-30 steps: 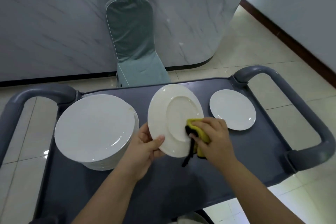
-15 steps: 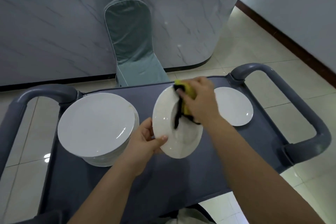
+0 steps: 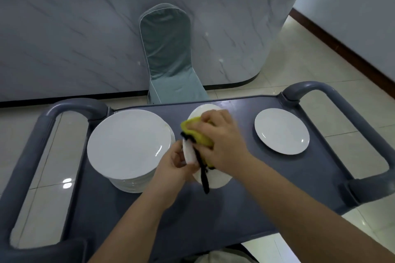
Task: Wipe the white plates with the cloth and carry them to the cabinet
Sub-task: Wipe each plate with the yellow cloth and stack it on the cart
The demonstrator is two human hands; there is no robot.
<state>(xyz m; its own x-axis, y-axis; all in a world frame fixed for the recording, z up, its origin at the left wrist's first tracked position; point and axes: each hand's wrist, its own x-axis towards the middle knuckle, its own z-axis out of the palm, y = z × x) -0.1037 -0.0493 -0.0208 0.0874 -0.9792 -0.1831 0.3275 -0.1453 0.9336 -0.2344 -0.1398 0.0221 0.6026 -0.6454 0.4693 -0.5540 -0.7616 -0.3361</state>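
Two hands are sharing one plate over the middle of the grey cart (image 3: 316, 168), and nothing is heading for the cabinet yet.

At the cart's left end, a stack of white plates (image 3: 128, 143) is sitting flat and untouched, which I judge to be most of the wiping that remains. Just right of it, the left hand (image 3: 171, 166) is pinching the left rim of the held plate (image 3: 220, 179) between thumb and fingers, keeping it tilted above the cart's deck.

Over the cart's middle, the yellow cloth (image 3: 196, 132) is pressing against the plate's upper left part, with its black strap (image 3: 204, 179) dangling down across the plate's lower edge. The right hand (image 3: 222, 143) is gripping the cloth with curled fingers and hiding most of the plate, slightly blurred by motion.

A second ago the cloth was rubbing the plate's near right side, half a second ago it was at the far rim, and now it is arriving beside the left thumb. That suggests the wipe is circling the plate and nearing completion for this one.

At the cart's right end, a single white plate (image 3: 281, 130) is lying alone, well apart from both hands; whether it is already wiped I cannot tell.
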